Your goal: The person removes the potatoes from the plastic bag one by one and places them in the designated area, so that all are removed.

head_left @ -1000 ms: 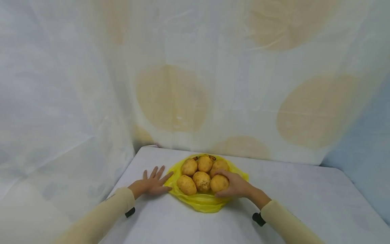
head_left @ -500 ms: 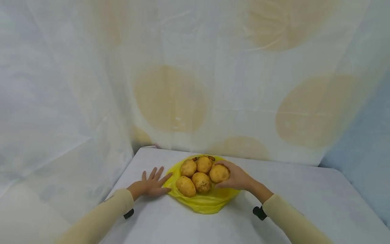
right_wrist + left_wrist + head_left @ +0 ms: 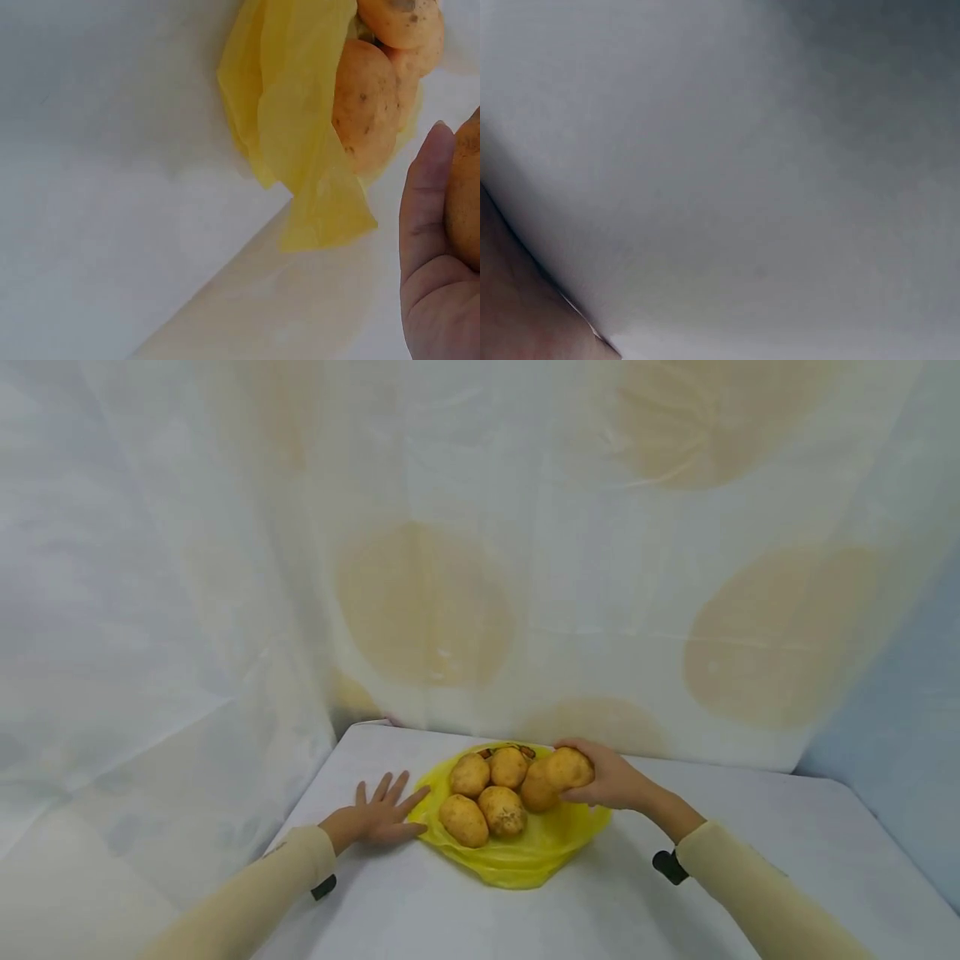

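Note:
My right hand point(image 3: 611, 777) grips a potato point(image 3: 569, 769) above the right side of a yellow plastic bag point(image 3: 517, 867). In the right wrist view the thumb point(image 3: 427, 202) lies along that potato's side. Several other potatoes point(image 3: 462, 820) sit in the bag's open mouth, one of them partly covered by the held potato. To the left, my left hand point(image 3: 375, 817) lies with fingers spread, its fingertips at the bag's left edge. Only a sliver of the left hand point(image 3: 532, 315) shows in the left wrist view.
A white-covered table point(image 3: 420, 918) bears the bag. Behind it hangs a pale curtain point(image 3: 585, 568) with large tan dots, and another pale sheet point(image 3: 150, 693) hangs at the left. Blue-grey cloth point(image 3: 892, 718) borders the right side.
The right hand has lifted a potato from the front right of the bag and carried it up and to the right, over the bag's right edge. The left hand stays put.

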Tool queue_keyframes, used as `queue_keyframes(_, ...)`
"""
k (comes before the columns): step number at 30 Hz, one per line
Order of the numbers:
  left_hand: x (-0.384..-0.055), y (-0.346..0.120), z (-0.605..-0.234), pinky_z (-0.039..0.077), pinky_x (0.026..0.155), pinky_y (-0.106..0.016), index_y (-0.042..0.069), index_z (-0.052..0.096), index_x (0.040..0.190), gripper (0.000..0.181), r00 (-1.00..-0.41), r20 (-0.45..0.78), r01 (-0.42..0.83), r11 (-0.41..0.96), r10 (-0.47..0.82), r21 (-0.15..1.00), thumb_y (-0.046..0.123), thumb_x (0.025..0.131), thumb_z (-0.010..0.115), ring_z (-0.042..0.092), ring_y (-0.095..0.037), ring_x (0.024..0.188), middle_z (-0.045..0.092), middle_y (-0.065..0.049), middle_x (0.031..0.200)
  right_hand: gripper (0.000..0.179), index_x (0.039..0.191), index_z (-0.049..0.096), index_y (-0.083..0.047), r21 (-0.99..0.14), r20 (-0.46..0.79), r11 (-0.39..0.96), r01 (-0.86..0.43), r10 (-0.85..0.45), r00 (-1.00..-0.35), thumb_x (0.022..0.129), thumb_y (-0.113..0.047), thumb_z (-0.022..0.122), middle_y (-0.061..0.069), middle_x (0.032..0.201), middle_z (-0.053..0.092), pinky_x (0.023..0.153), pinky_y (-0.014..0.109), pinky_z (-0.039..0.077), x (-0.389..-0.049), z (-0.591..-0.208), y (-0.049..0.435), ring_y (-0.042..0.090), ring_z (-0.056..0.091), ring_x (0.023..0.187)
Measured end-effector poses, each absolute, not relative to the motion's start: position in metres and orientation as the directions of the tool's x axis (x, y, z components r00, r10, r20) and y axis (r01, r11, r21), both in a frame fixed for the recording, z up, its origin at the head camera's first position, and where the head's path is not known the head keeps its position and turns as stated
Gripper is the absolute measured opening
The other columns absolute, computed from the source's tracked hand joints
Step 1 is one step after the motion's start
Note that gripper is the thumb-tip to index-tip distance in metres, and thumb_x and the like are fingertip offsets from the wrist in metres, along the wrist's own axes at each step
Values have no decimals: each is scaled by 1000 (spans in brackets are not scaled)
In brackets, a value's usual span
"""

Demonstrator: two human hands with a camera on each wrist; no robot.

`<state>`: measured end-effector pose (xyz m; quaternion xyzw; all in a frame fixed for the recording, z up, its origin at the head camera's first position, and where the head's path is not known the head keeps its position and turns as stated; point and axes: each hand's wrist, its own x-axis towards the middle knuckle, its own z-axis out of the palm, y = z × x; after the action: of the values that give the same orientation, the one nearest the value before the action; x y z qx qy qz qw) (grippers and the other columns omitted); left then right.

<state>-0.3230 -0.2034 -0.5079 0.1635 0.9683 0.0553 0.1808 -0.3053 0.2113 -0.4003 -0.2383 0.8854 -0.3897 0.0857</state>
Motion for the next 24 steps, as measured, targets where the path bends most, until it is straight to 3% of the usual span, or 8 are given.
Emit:
queue_keyframes(2, -322, -203, -509, -11, 108, -76, 37, 14, 158, 91, -881, -334, 292, 941, 335, 173, 87, 84, 29, -5, -44, 152, -5, -13, 167, 71, 141, 45, -15, -731, 32, 582, -355, -491, -870, 81, -21, 81, 18, 129, 55, 61, 38, 57, -306, -399, 213, 23, 62, 88)
queue_keyframes(9, -318, -200, -501, -9, 109, -75, 35, 15, 158, 88, -883, -331, 293, 942, 333, 166, 84, 87, 30, -3, -43, 152, -4, -14, 167, 70, 140, 47, -19, -636, 103, 664, -394, -433, -895, 79, -27, 82, 14, 128, 58, 78, 36, 53, -312, -393, 223, 25, 59, 100)
queue_keyframes(17, -319, -201, -498, -7, 109, -76, 35, 16, 158, 85, -883, -329, 299, 941, 336, 159, 81, 89, 31, -2, -44, 152, -3, -15, 167, 71, 138, 50, -13, -570, 187, 700, -431, -400, -897, 77, -29, 84, 15, 122, 60, 77, 37, 51, -326, -379, 239, 26, 58, 94)
queue_keyframes(24, -318, -200, -501, -9, 109, -76, 37, 15, 158, 88, -880, -334, 294, 940, 337, 174, 85, 85, 29, -2, -43, 152, -4, -13, 167, 76, 142, 48, -14, -546, 180, 740, -393, -354, -918, 78, -36, 83, 15, 126, 59, 75, 33, 48, -332, -374, 251, 25, 57, 94)
